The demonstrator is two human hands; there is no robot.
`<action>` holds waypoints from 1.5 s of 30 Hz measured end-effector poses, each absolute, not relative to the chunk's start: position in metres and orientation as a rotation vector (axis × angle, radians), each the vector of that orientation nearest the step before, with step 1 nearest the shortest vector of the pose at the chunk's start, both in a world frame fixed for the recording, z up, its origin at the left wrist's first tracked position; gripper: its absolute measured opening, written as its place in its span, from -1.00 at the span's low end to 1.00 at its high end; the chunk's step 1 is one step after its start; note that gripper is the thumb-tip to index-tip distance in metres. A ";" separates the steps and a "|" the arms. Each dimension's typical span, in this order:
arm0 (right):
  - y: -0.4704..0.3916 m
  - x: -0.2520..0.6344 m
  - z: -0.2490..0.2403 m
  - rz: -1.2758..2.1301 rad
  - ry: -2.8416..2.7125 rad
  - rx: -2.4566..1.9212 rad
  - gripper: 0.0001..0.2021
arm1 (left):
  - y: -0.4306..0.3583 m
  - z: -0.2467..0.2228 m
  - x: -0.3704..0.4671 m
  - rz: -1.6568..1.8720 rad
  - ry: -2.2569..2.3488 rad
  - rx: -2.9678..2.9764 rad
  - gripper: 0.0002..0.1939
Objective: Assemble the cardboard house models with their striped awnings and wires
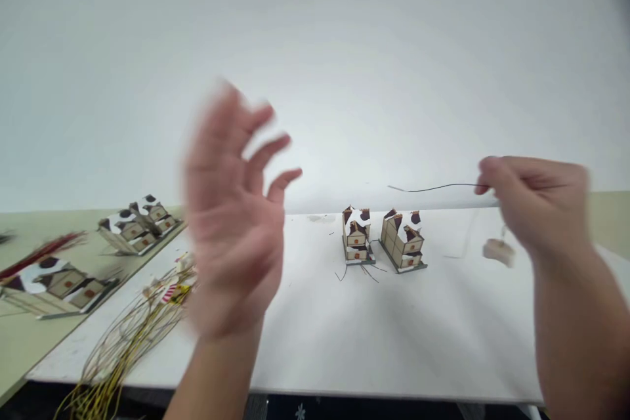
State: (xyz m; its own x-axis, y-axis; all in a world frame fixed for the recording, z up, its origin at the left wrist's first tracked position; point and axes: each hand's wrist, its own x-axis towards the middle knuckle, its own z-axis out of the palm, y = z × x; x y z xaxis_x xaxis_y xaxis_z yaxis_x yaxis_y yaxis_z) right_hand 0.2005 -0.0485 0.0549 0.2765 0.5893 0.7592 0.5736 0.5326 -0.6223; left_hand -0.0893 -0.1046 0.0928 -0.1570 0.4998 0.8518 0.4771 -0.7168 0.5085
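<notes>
Above the two little model houses (381, 241), the right hand (539, 207) is pinching a thin wire (438, 188) lying level, pointing toward the left hand (231, 223), which is hanging spread and empty.

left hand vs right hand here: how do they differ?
The left hand is raised with fingers spread and holds nothing; the right hand is closed, pinching a thin dark wire. The left hand is heavily motion-blurred; the right hand is only slightly soft. Both hang above the white table.
</notes>
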 end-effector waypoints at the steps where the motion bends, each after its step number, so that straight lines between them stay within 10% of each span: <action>1: -0.039 0.196 0.052 0.080 -1.402 -1.111 -0.66 | -0.090 0.077 -0.082 1.929 1.077 1.994 -0.44; 12: 0.013 0.113 -0.024 1.111 -1.387 -1.112 -0.55 | 0.014 -0.090 -0.039 1.225 1.680 1.704 0.05; 20: 0.021 0.101 -0.061 0.630 -1.612 -1.183 -0.61 | 0.013 -0.089 -0.086 1.288 1.435 1.464 -0.45; 45: 0.005 0.097 -0.104 -0.205 -1.906 -1.001 -0.81 | -0.006 -0.085 -0.105 1.489 1.141 0.708 -0.55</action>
